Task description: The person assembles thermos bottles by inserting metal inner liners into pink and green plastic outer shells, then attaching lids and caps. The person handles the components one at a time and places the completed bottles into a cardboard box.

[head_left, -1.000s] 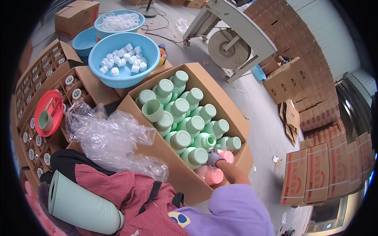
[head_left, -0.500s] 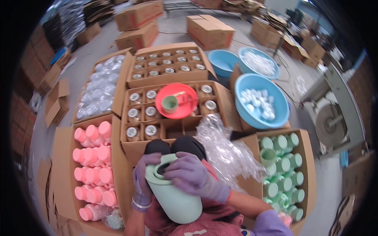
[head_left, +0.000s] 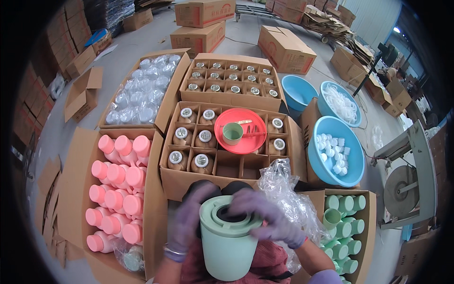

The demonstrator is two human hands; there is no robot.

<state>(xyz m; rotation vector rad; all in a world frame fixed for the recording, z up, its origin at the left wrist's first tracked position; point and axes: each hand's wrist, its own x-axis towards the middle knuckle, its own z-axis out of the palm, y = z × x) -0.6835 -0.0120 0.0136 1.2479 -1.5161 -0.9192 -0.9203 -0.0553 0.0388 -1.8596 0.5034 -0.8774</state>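
Note:
A pale green thermos flask shell (head_left: 229,255) stands upright at my lap, its round dark opening facing up inside a stepped collar. My right hand (head_left: 276,220), in a purple glove, curls over the right side of the collar, fingers at the opening and thumb by the rim. On the other side, my left hand (head_left: 189,220), also gloved, is beside the shell and smeared by motion; whether it touches the shell is unclear. Just ahead, a red plastic plate (head_left: 241,147) carries a small green cup (head_left: 232,133) and some thin pieces, resting on a divided carton (head_left: 182,173) of silvery-mouthed flask liners.
Pink bottles (head_left: 113,199) fill a carton at left; green ones (head_left: 347,227) fill another at right. Clear plastic wrap (head_left: 295,203) lies beside my right arm. A blue basin (head_left: 357,173) holds white caps. Behind are more liners (head_left: 234,78) and wrapped clear items (head_left: 142,90).
The shell has gone from tilted to upright. My left hand has shifted from its rim to beside it; my right hand has moved to the collar's right side. The view has shifted.

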